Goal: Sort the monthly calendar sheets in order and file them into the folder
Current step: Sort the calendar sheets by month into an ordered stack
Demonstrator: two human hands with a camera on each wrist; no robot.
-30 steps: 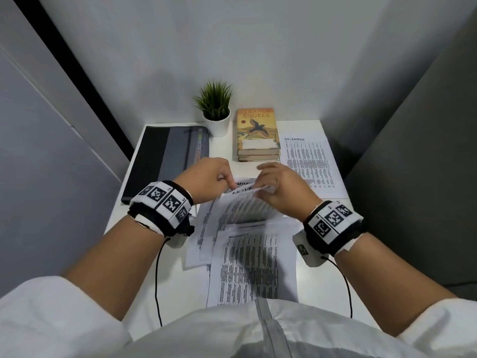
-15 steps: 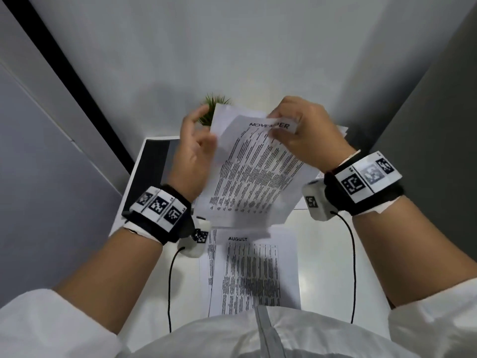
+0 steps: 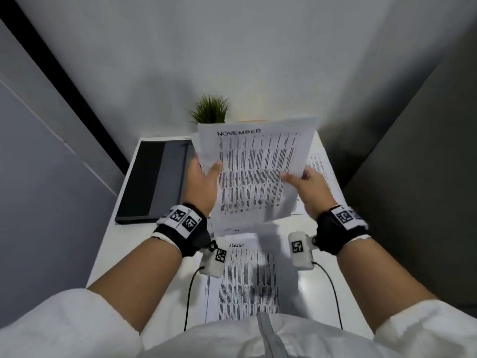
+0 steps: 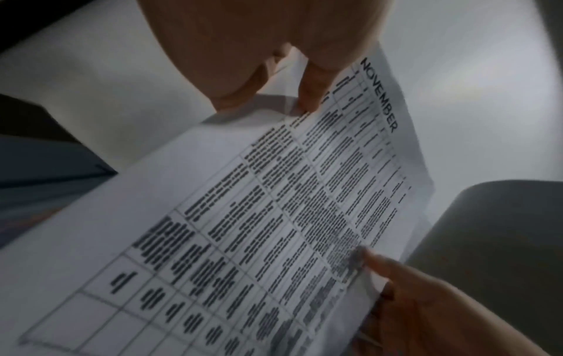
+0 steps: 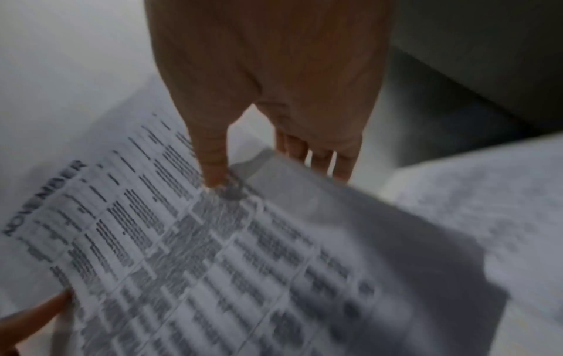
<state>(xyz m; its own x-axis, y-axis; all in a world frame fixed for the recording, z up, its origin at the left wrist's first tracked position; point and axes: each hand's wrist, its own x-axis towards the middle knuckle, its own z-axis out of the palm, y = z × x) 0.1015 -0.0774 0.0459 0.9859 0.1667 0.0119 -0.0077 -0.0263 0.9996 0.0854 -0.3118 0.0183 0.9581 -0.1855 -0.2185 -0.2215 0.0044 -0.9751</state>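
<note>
I hold a small sheaf of calendar sheets above the desk, with the NOVEMBER sheet [image 3: 254, 171] [image 4: 274, 216] [image 5: 170, 253] on top facing me. My left hand [image 3: 204, 182] pinches its left edge, thumb on the front [image 4: 307, 96]. My right hand [image 3: 307, 184] pinches the right edge, thumb on the print [image 5: 213, 168], fingers behind. On the desk below lies the AUGUST sheet [image 3: 247, 277] on top of other sheets. A DECEMBER sheet [image 3: 318, 164] peeks out at the right. The dark folder [image 3: 154, 182] lies shut at the back left.
A small potted plant [image 3: 209, 109] stands at the back behind the held sheets; the books there are hidden. Grey partition walls close in the white desk [image 3: 108, 254] on both sides. Cables [image 3: 189, 293] hang from both wrist cameras.
The sheaf went from the desk up into the air, and now sits squarer to me. Both hands slid from its top corners down to its side edges.
</note>
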